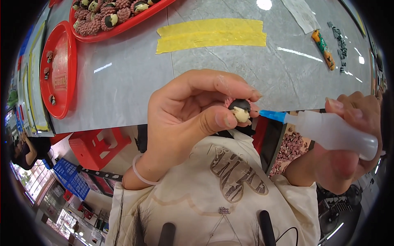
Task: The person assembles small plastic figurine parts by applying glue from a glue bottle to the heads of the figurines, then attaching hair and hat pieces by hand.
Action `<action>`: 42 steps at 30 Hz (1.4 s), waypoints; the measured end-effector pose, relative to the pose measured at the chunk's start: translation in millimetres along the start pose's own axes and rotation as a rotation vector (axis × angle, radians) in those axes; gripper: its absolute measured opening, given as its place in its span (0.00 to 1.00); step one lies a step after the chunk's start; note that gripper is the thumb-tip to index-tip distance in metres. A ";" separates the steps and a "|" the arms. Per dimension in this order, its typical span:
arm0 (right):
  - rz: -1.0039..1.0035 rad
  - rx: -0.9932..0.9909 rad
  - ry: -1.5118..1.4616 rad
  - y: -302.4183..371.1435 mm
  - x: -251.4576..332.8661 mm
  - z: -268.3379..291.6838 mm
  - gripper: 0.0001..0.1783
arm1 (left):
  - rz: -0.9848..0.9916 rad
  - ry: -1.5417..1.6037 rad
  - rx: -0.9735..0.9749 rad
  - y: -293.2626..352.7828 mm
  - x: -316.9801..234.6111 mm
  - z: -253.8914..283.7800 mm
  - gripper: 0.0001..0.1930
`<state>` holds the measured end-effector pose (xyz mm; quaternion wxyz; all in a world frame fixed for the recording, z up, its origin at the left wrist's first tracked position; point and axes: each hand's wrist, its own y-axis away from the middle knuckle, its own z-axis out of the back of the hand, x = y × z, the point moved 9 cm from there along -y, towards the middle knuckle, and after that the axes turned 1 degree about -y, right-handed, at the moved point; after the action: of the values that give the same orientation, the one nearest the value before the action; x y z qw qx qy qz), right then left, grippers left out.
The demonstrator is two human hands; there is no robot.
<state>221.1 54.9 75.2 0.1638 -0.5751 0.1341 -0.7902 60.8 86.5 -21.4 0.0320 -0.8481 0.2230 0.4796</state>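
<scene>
My left hand [172,108] pinches a small figurine [241,112] between thumb and fingertips, just above the table's near edge. The figurine has a black top, a cream lower part and a pink frilly piece at its back. In my right hand [358,112] is a translucent white squeeze bottle [318,128], lying nearly level and pointing left. Its blue dispensing needle [273,115] ends right beside the dark part of the figurine; whether the thin tip touches it I cannot tell.
A large red tray [100,38] of similar figurines stands at the far left, beside a smaller red tray [73,78] with 3 pieces. Yellow tape [211,35] crosses the grey table. An orange-green tube [324,50] and small dark pieces [341,47] lie far right. Pink pieces [292,145] sit below the table's edge.
</scene>
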 end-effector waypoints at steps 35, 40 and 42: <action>-0.170 -0.168 0.856 -56.5 -108.6 112.6 0.09 | -0.031 -0.011 0.090 -7.5 -4.9 -14.1 0.14; -0.131 -0.057 1.031 -62.9 -97.3 96.7 0.08 | -0.037 0.025 0.074 -3.2 -7.3 -10.2 0.13; -0.278 -0.287 0.305 -47.1 -88.6 104.9 0.08 | -0.039 0.037 0.065 -3.4 -7.7 -4.9 0.13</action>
<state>341.3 131.9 49.1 -0.0519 -0.4794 0.1879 -0.8557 62.7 90.9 -12.9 0.0648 -0.8595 0.2227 0.4556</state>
